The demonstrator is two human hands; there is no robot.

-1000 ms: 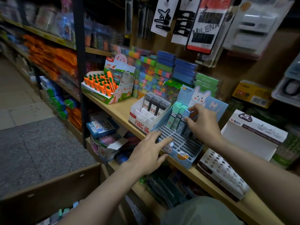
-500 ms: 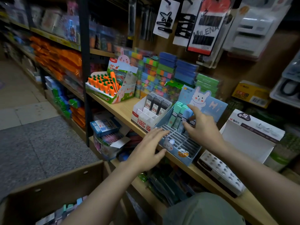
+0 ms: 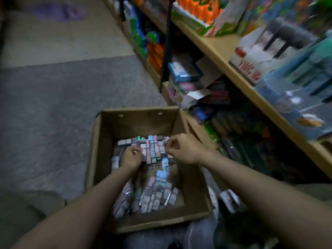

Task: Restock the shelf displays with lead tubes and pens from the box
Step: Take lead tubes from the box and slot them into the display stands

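An open cardboard box stands on the floor below me, holding several small lead tubes in pink, blue and dark packs. Both my hands are inside it at the far end. My left hand reaches down onto the far row of tubes with curled fingers; blur hides whether it grips any. My right hand hovers just above the same row, fingers loosely curled, with nothing visible between them. The blue display tray and the white lead-tube display sit on the wooden shelf at the upper right.
The wooden shelf edge runs diagonally along the right, with packed lower shelves beneath it close beside the box. An orange carrot-pen display stands further along. Grey floor mat lies to the left. The picture is motion-blurred.
My view has swung down from the shelf to the box. Both hands have left the blue display tray and dropped into the box over the lead tubes.
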